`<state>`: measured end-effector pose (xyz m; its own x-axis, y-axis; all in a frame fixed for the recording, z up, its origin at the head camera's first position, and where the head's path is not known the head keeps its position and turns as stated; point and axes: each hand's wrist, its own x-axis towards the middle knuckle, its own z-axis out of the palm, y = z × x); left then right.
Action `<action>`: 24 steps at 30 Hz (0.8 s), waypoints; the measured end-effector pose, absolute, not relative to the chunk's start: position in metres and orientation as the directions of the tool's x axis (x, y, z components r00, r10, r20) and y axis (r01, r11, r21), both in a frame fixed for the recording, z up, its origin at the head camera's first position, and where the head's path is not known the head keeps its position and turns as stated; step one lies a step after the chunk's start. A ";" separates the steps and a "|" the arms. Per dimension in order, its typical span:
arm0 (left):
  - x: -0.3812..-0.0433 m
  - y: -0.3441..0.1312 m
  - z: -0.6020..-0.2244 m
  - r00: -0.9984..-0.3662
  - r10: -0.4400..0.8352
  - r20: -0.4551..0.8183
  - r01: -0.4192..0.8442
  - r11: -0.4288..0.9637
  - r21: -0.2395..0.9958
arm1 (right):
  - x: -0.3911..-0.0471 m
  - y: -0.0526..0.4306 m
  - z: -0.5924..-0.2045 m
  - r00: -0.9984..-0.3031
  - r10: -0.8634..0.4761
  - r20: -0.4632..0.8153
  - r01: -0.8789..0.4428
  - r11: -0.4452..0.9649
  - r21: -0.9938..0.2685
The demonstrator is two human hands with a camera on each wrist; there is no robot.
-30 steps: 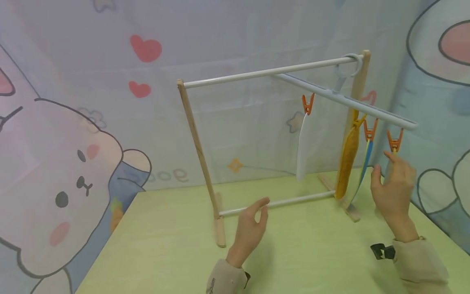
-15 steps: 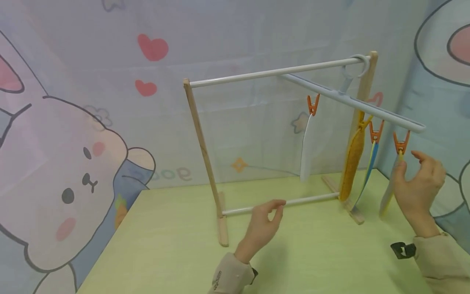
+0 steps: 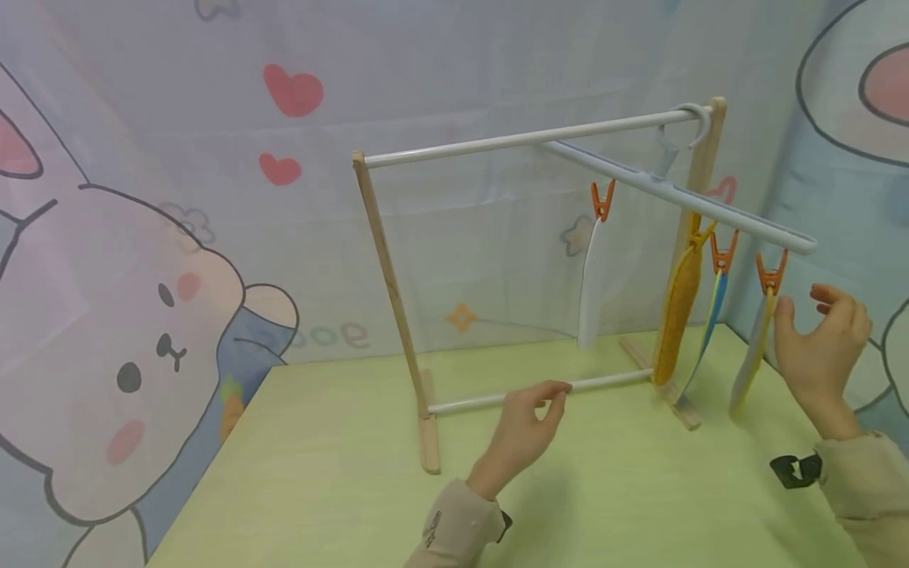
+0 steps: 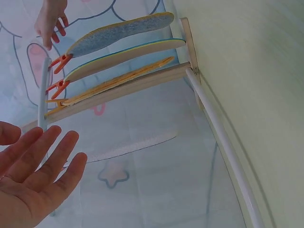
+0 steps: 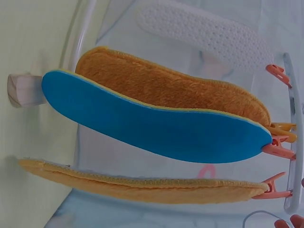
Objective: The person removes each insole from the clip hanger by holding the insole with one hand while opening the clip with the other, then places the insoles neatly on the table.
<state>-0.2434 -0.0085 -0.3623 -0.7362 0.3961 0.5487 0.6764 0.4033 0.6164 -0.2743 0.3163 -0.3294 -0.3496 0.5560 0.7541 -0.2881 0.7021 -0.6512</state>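
Note:
A white clip hanger (image 3: 738, 215) hooks over the top rod of a rack, with several insoles hanging from its clips. Rightmost hangs a yellow-edged insole (image 3: 753, 355) under an orange clip (image 3: 771, 272); my right hand (image 3: 824, 355) is just right of it, fingers loosely bent around nothing. Beside it are a blue-backed insole (image 5: 152, 126) and a fuzzy orange-brown insole (image 5: 166, 78) on a yellow clip. A white insole (image 3: 591, 288) hangs apart, further left. My left hand (image 3: 529, 426) hovers before the rack's lower rod; the left wrist view shows its fingers (image 4: 54, 156) extended, holding nothing.
The rack has wooden side posts (image 3: 387, 268), a white top rod (image 3: 525, 142) and a lower rod (image 3: 469, 404). Its wooden feet (image 3: 429, 446) stand on a pale green table (image 3: 319, 473). A printed cloth backdrop (image 3: 497, 63) rises behind.
My right hand has left the top of the rightmost insole and moved right, so that insole now hangs uncovered below its clip. My left hand has drifted right. The head view has shifted slightly.

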 end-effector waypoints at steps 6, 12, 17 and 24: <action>-0.248 0.003 -0.363 -0.734 0.376 0.566 0.676 0.327 0.660 | -0.280 0.325 -0.329 -0.426 0.587 0.688 -0.247 0.656 -0.713; -0.253 0.015 -0.368 -0.743 0.361 0.564 0.660 0.259 0.705 | -0.287 0.334 -0.328 -0.541 0.581 0.608 -0.166 0.635 -0.754; -0.252 0.023 -0.368 -0.784 0.375 0.495 0.588 0.192 0.786 | -0.290 0.340 -0.324 -0.649 0.531 0.544 -0.118 0.636 -0.762; -0.238 0.027 -0.354 -0.804 0.437 0.404 0.491 0.104 0.865 | -0.292 0.348 -0.321 -0.736 0.408 0.540 -0.177 0.654 -0.735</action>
<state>-0.2382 0.0273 -0.3541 -0.8039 0.4366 0.4038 0.4910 0.1043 0.8649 -0.2919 0.3480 -0.3213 -0.7363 0.4079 0.5399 -0.1766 0.6544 -0.7353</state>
